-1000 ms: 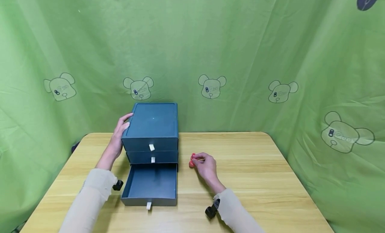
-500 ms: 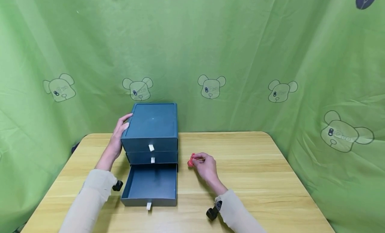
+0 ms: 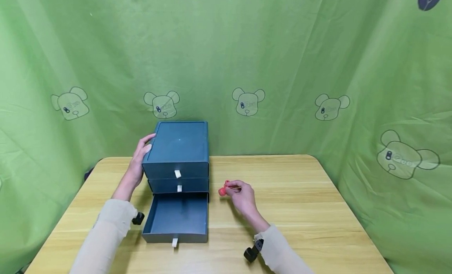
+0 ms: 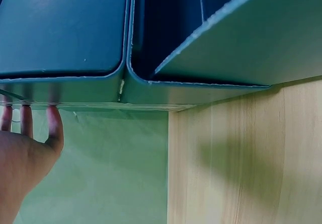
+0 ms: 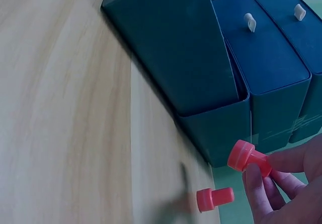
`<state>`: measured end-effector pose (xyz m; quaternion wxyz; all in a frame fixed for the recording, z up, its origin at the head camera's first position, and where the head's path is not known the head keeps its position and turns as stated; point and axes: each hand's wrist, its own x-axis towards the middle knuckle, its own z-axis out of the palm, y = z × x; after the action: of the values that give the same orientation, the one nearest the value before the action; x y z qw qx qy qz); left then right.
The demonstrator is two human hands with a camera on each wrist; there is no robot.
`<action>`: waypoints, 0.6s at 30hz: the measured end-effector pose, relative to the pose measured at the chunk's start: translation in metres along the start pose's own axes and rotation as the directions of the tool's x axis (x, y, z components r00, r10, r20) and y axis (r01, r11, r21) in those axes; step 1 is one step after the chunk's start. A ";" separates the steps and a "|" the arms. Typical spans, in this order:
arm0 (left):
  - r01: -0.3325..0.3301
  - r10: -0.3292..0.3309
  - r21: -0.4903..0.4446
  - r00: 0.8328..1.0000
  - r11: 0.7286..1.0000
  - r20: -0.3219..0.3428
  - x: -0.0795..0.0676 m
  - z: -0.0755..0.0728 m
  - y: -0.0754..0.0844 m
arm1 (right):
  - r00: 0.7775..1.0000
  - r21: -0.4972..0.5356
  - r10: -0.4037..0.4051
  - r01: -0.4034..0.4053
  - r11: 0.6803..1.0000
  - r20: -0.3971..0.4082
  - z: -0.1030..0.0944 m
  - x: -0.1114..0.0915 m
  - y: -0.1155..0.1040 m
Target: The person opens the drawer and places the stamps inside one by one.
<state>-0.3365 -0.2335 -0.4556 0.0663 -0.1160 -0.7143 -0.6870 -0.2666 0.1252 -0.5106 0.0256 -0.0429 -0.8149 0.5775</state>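
A dark blue three-drawer box stands at left of centre, its bottom drawer pulled out toward me. My left hand rests on the box's left side, fingertips on the wall near the top. In the left wrist view, that hand touches the wall with extended fingers. My right hand, to the right of the box, pinches a red plastic piece with a wide round head and narrower stem between thumb and fingers. A matching red piece lies on its side on the table below that hand.
White pull tabs stick out from the drawer fronts. The wooden table extends right of the box. A green curtain with bear-head prints hangs behind the table and at both sides.
The held red piece has moved slightly left, away from the other one, and its round head has tilted. My left hand and the drawer box have stayed in place.
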 end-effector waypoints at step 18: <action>-0.001 0.001 -0.002 1.000 1.000 -0.001 0.000 0.000 0.000 | 0.993 -0.022 -0.092 0.094 0.995 0.069 -0.001 -0.020 -0.023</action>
<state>-0.3366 -0.2332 -0.4556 0.0669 -0.1162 -0.7136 -0.6876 -0.2472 0.1169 -0.4886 0.0244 0.0145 -0.8236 0.5664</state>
